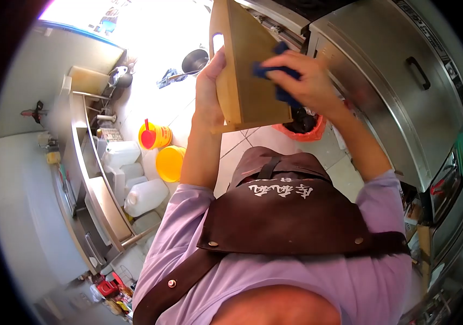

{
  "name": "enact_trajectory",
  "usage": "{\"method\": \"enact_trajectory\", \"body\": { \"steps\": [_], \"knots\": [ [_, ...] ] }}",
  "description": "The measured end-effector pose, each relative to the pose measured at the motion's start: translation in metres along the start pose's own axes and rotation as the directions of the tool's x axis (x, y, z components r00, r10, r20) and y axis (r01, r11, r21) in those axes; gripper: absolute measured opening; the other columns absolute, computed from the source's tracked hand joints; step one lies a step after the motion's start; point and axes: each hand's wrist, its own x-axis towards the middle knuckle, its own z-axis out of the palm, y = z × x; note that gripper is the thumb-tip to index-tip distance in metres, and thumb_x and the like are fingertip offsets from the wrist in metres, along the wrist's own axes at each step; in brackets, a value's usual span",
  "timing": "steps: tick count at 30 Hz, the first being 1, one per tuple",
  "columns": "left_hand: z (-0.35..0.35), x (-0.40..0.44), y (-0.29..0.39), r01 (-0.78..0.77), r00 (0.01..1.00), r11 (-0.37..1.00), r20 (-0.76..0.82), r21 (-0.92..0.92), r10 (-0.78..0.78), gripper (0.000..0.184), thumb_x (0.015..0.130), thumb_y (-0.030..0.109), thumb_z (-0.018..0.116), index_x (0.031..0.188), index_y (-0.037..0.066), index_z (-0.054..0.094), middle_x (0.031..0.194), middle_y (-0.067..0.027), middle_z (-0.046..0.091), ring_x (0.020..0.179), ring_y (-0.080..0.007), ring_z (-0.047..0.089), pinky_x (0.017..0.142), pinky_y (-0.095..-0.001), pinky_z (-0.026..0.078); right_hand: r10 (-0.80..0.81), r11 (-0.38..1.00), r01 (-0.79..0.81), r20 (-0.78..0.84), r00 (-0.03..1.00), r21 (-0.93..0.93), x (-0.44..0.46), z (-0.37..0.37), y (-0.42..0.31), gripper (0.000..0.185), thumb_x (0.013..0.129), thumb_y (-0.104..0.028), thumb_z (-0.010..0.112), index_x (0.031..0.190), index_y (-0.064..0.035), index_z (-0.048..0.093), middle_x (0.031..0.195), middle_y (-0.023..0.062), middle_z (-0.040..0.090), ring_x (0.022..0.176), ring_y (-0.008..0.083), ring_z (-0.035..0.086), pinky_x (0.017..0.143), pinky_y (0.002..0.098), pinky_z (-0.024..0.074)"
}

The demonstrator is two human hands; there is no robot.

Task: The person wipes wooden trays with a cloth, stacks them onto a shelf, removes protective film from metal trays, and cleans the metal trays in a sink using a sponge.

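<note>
A light wooden box or tray with an oval hand slot in its side is held up in front of me, tilted, in the head view. Along its left side, my left hand is closed around the edge near the slot, its fingers mostly hidden behind the wood. My right hand grips a dark blue cloth at the box's broad face. Part of the cloth bunches out past the fingers; whether it presses on the wood is hard to tell.
A stainless-steel cabinet with a dark handle stands close on the right. On the tiled floor are yellow buckets, white plastic jugs, a dark pan and a red bag-lined bin. A metal counter runs along the left.
</note>
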Motion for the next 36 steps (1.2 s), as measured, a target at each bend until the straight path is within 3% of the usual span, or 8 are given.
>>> {"method": "enact_trajectory", "body": {
  "steps": [3, 6, 11, 14, 22, 25, 28, 36],
  "knots": [
    [-0.006, 0.000, -0.004, 0.099, 0.978, 0.985, 0.198, -0.139, -0.071, 0.038, 0.095, 0.029, 0.049, 0.123, 0.003, 0.050, 0.114, -0.0138, 0.061, 0.098, -0.0255, 0.062, 0.085, -0.0380, 0.053, -0.265, 0.950, 0.249, -0.061, 0.962, -0.190, 0.008, 0.035, -0.016, 0.012, 0.079, -0.009, 0.066, 0.090, -0.0080, 0.065, 0.079, 0.0067, 0.061, 0.066, 0.0219, 0.061, 0.059, 0.0304, 0.0482],
    [-0.006, -0.004, -0.003, -0.032, 0.999, 0.980, -0.003, 0.195, 0.033, 0.039, 0.095, 0.028, 0.048, 0.124, 0.002, 0.049, 0.115, -0.0138, 0.060, 0.100, -0.0260, 0.061, 0.086, -0.0374, 0.051, -0.363, 0.912, 0.359, 0.022, 0.932, -0.199, -0.014, 0.050, -0.027, 0.008, 0.078, -0.009, 0.066, 0.086, -0.0105, 0.063, 0.076, 0.0042, 0.060, 0.064, 0.0247, 0.060, 0.056, 0.0337, 0.0478],
    [-0.016, -0.002, -0.011, 0.022, 0.997, 0.997, -0.072, 0.078, -0.017, 0.036, 0.095, 0.027, 0.049, 0.121, 0.003, 0.050, 0.111, -0.0140, 0.061, 0.095, -0.0254, 0.062, 0.083, -0.0386, 0.052, -0.480, 0.807, 0.493, 0.126, 0.868, -0.324, -0.001, 0.041, -0.013, 0.011, 0.076, -0.013, 0.067, 0.085, -0.0112, 0.061, 0.075, 0.0018, 0.059, 0.062, 0.0235, 0.059, 0.055, 0.0340, 0.0475],
    [-0.022, 0.003, -0.011, 0.036, 0.985, 0.997, -0.168, 0.068, -0.024, 0.035, 0.095, 0.027, 0.048, 0.120, 0.003, 0.051, 0.109, -0.0143, 0.061, 0.092, -0.0248, 0.063, 0.082, -0.0374, 0.053, -0.420, 0.841, 0.374, -0.035, 0.907, -0.392, 0.018, 0.045, 0.005, 0.010, 0.075, -0.012, 0.067, 0.084, -0.0118, 0.061, 0.074, 0.0022, 0.059, 0.062, 0.0237, 0.059, 0.055, 0.0340, 0.0474],
    [-0.022, 0.000, -0.013, -0.039, 0.992, 0.975, -0.111, 0.217, 0.065, 0.035, 0.095, 0.025, 0.049, 0.119, 0.000, 0.052, 0.107, -0.0130, 0.063, 0.092, -0.0240, 0.064, 0.081, -0.0358, 0.053, -0.089, 0.994, 0.056, 0.374, 0.923, 0.097, -0.005, 0.008, 0.011, 0.011, 0.074, -0.011, 0.070, 0.083, -0.0055, 0.065, 0.072, 0.0057, 0.062, 0.066, 0.0224, 0.062, 0.060, 0.0303, 0.0482],
    [-0.020, 0.004, -0.010, -0.026, 0.989, 0.986, -0.142, 0.162, 0.049, 0.035, 0.095, 0.026, 0.051, 0.116, -0.001, 0.054, 0.104, -0.0120, 0.064, 0.088, -0.0216, 0.065, 0.077, -0.0338, 0.054, 0.128, 0.990, -0.132, 0.079, 0.989, 0.041, 0.009, 0.004, -0.001, 0.016, 0.074, -0.012, 0.071, 0.087, -0.0043, 0.065, 0.075, 0.0062, 0.063, 0.066, 0.0207, 0.062, 0.061, 0.0301, 0.0477],
    [-0.029, 0.012, -0.012, -0.031, 0.985, 0.961, -0.156, 0.273, 0.076, 0.032, 0.095, 0.024, 0.051, 0.114, -0.001, 0.055, 0.103, -0.0122, 0.065, 0.086, -0.0211, 0.065, 0.074, -0.0334, 0.054, -0.188, 0.982, 0.189, 0.113, 0.976, 0.006, 0.004, 0.029, -0.019, 0.014, 0.074, -0.012, 0.071, 0.086, -0.0063, 0.066, 0.076, 0.0061, 0.063, 0.066, 0.0215, 0.062, 0.062, 0.0300, 0.0478],
    [-0.016, 0.007, -0.017, -0.035, 0.956, 0.964, -0.274, 0.263, 0.109, 0.028, 0.095, 0.022, 0.050, 0.111, 0.000, 0.057, 0.099, -0.0123, 0.065, 0.083, -0.0201, 0.065, 0.070, -0.0314, 0.054, -0.128, 0.929, 0.123, 0.009, 0.992, -0.348, 0.018, 0.032, 0.023, 0.018, 0.071, -0.012, 0.070, 0.086, -0.0054, 0.062, 0.080, 0.0076, 0.062, 0.072, 0.0286, 0.061, 0.063, 0.0355, 0.0487]
  ]
}}
